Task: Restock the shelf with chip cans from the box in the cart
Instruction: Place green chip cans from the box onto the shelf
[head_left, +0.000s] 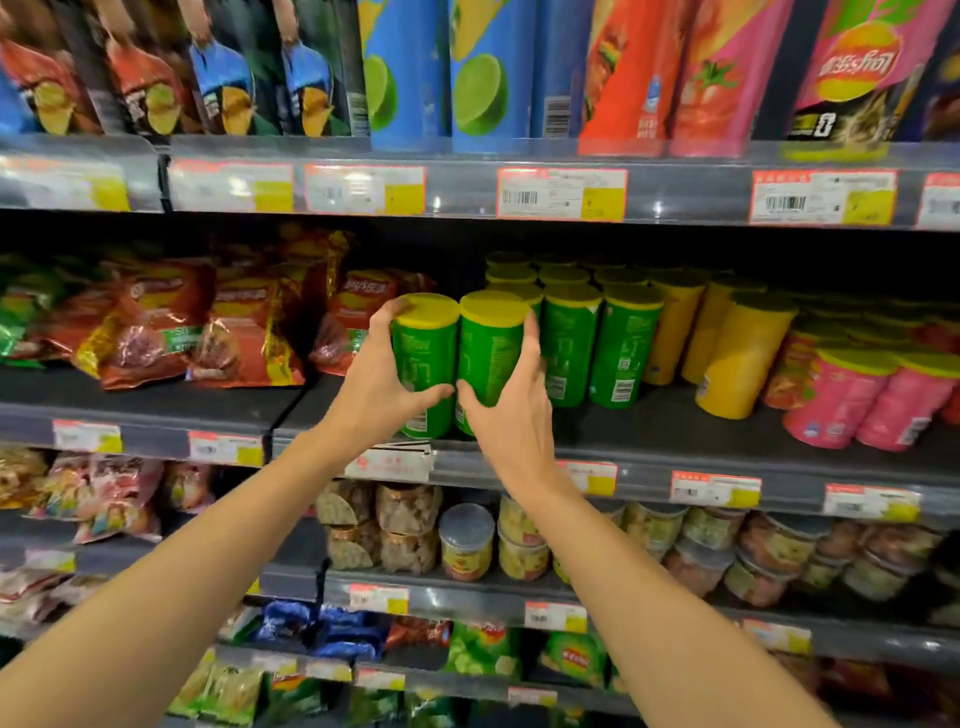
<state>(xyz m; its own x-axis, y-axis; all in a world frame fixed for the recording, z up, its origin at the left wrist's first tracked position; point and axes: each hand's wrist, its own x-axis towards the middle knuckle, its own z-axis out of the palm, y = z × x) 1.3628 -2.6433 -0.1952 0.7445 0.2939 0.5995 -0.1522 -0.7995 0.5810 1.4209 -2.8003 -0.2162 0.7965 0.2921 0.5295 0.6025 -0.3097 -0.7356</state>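
Two green chip cans with yellow lids stand upright side by side at the front of the middle shelf (675, 436). My left hand (376, 387) grips the left can (423, 343), fingers round its left side and thumb across its front. My right hand (511, 410) grips the right can (488, 345), fingers up its right side and thumb near the base. Behind and to the right stand more green cans (597, 338) in rows. The cart and box are out of view.
Yellow cans (737, 353) and pink cans (862, 400) stand right of the green ones. Red chip bags (234, 332) lie to the left on the same shelf. Tall cans fill the shelf above; jars (467, 540) and bags fill the shelves below.
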